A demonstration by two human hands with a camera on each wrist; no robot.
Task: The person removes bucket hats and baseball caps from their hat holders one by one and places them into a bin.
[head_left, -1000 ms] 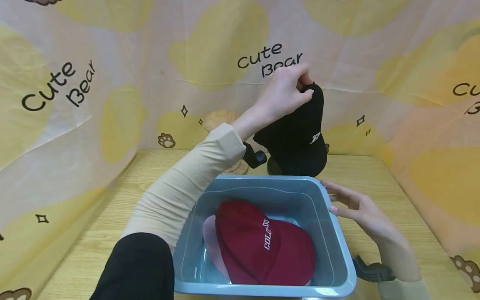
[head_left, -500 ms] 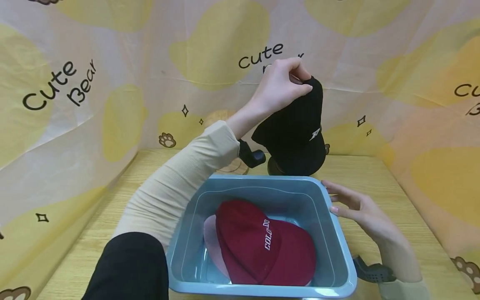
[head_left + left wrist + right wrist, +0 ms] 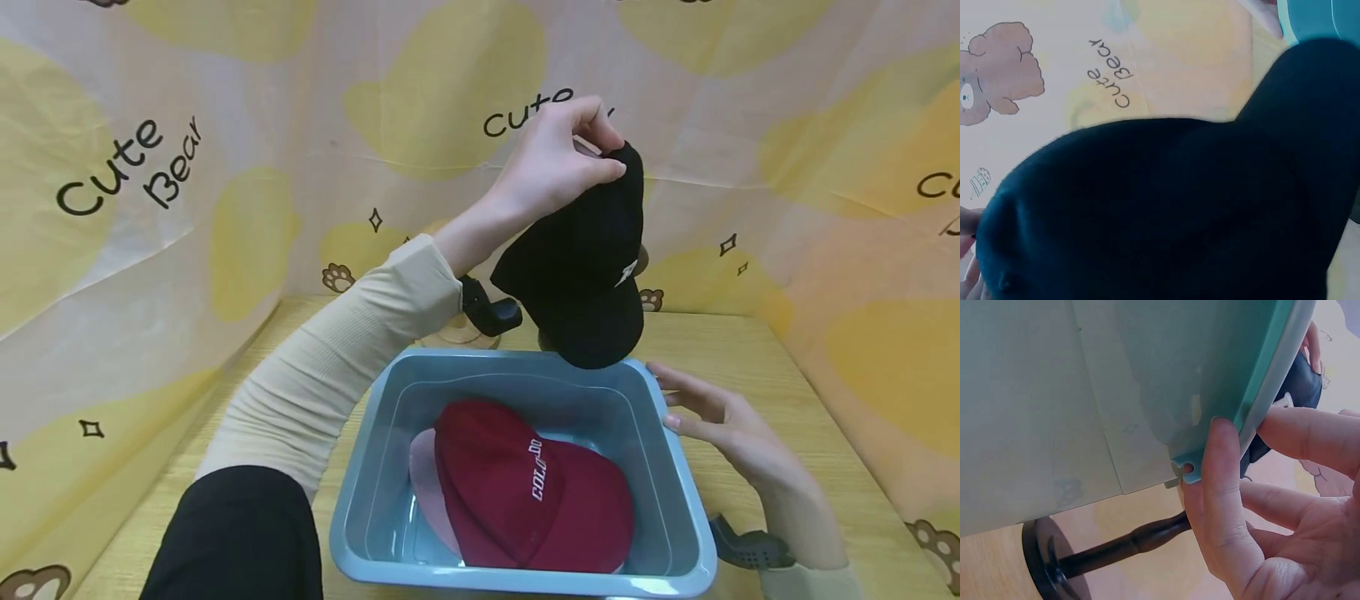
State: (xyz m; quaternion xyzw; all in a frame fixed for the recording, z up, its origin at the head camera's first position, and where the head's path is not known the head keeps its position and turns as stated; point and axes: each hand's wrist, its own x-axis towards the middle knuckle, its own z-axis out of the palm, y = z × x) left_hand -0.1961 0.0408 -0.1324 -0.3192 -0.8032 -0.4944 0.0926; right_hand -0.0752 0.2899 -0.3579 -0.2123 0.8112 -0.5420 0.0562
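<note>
My left hand pinches the crown top of a black baseball cap, whose brim hangs down over the basin's back rim. The dark cap fills most of the left wrist view; only fingertips show at its left edge. At the right back corner of a light blue plastic basin, my right hand holds the rim, with thumb against the outer wall and fingers round the corner. Inside the basin lies a dark red cap with white lettering, over a pale pink piece.
Behind the basin stands a dark stand with a round base, mostly hidden by the black cap in the head view. A light wooden stand is partly hidden behind my left forearm. Printed cloth encloses the wooden table.
My left hand has lifted the black cap up and slightly left, off the dark stand and nearer to me. Its brim now overlaps the basin's back rim. The right hand keeps its place.
</note>
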